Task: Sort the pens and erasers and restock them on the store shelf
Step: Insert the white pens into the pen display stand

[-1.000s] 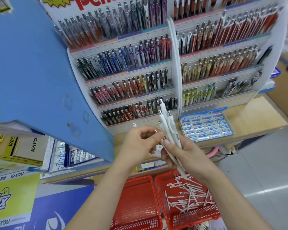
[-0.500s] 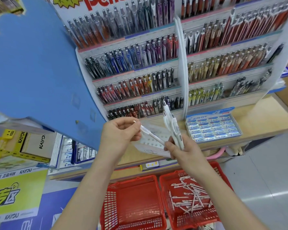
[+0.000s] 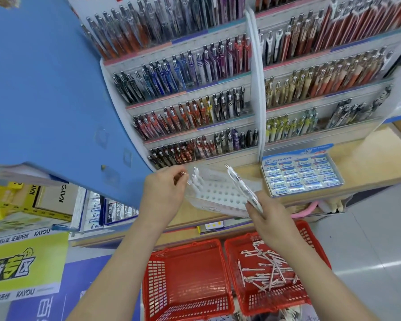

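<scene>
Mid-frame, the left hand (image 3: 163,189) pinches one pen (image 3: 183,174) to slot it into the holed tray (image 3: 218,195), while the right hand (image 3: 270,218) clasps spare pens (image 3: 243,186) ready.

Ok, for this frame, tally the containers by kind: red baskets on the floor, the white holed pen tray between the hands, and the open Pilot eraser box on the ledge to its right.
Red baskets: 2, the right one holding loose pens
White holed pen tray: 1
Pilot eraser box: 1
Total: 4

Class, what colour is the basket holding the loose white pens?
Red: the slatted plastic basket, best in the head view.
</scene>
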`<state>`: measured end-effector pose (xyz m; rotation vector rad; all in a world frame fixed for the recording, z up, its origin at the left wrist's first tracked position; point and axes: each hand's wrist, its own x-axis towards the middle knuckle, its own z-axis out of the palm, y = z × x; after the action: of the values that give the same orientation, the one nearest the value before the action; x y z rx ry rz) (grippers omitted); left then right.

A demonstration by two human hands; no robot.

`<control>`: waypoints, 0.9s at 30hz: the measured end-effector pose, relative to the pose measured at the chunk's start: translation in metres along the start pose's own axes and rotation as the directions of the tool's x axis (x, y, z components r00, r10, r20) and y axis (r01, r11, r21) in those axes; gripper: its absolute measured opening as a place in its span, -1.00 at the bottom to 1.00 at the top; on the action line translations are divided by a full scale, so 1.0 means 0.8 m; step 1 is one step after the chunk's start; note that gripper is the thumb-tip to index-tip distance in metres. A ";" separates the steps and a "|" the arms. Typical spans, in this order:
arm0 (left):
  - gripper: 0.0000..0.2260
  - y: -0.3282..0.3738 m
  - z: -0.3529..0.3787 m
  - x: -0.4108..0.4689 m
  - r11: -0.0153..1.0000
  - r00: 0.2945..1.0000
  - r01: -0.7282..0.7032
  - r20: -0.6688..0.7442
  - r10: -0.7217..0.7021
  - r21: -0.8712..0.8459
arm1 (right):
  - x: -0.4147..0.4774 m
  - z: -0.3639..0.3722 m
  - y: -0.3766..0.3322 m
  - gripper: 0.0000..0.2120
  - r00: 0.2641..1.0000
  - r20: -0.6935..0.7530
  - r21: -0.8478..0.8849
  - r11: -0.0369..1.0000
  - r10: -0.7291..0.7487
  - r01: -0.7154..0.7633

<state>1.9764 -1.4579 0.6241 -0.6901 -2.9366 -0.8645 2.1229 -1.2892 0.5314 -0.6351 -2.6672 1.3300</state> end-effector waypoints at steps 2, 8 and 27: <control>-0.93 -0.002 0.006 -0.002 1.000 1.000 -0.015 0.015 0.015 0.011 | 0.000 -0.001 0.004 -0.92 1.000 0.001 -0.032 0.999 -0.023 0.023; -0.90 -0.008 0.013 -0.010 1.000 0.997 0.021 0.071 -0.022 0.010 | 0.003 -0.003 0.010 -0.98 0.998 -0.006 -0.069 0.996 -0.064 0.063; -0.88 -0.013 0.040 0.007 0.983 0.976 0.114 0.169 -0.138 0.143 | 0.011 -0.015 0.006 -0.88 0.996 0.049 0.178 0.981 0.074 -0.081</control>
<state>1.9709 -1.4467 0.5921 -0.6093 -3.1925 -0.6364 2.1196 -1.2740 0.5339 -0.7019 -2.5382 1.5998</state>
